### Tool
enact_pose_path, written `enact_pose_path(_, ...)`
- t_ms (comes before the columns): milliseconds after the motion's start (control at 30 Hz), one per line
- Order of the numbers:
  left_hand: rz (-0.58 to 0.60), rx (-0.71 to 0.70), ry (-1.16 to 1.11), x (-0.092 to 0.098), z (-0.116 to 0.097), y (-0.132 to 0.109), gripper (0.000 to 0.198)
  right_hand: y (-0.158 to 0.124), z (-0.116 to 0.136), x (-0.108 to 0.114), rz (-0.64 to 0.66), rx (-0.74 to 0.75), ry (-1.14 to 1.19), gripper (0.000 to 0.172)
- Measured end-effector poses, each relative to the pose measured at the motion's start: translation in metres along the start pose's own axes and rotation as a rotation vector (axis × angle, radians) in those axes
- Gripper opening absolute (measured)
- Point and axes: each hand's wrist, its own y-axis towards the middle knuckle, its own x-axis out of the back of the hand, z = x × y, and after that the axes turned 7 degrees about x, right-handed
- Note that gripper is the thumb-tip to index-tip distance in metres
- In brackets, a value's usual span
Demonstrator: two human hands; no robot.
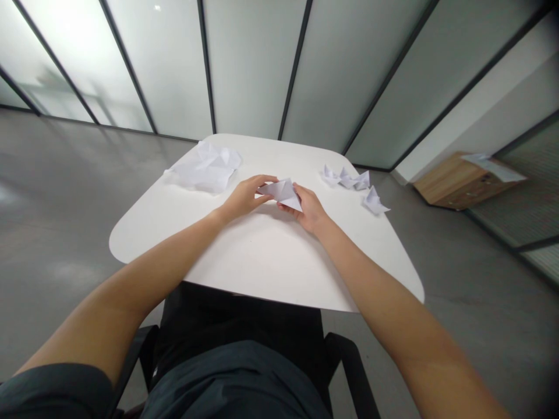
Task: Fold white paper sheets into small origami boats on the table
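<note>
Head view: I am watching the left hand (247, 196) and right hand (308, 208) gripping a folded white paper triangle (282, 195) from opposite sides, steadying it mid-air at the centre of the rounded white surface (262, 256), while a crumpled white sheet (205, 167) is lying at eleven o'clock and small folded white paper shapes (349, 179) are sitting at one o'clock.

My left fingers (263, 185) and my right fingers (300, 195) pinch a folded white paper piece (283, 194) between them, over the rounded white surface (262, 262). Toward my left lies a crumpled paper sheet (205, 167). Toward my right sit a cluster of small folded paper shapes (347, 178) and, just beside it, another folded paper shape (374, 201). Beyond, a wooden cabinet (458, 181) stands on the grey floor (65, 233).
</note>
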Motion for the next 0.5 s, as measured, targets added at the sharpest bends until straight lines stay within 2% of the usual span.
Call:
enact_pose_path(100,-0.014,-0.002,-0.075,0.0008,-0.0061,-0.0005,0.048,-0.0003,0.0011,0.0006,-0.012,0.002,0.023,0.021)
enact_pose_path(233,-0.064,0.106,-0.197,-0.0016,-0.0099,0.0015,0.045,0.0012,-0.0022,0.0002,-0.022,0.016,0.032,0.011)
enact_pose_path(400,-0.039,0.115,-0.159,-0.0013,-0.0066,0.0019,0.037,0.0038,-0.0063,0.0013,-0.068,0.009,0.016,0.012)
enact_pose_path(500,-0.011,0.079,-0.094,0.0017,-0.0055,0.0004,0.045,0.0043,-0.0054,0.0024,-0.112,0.008,0.003,0.016)
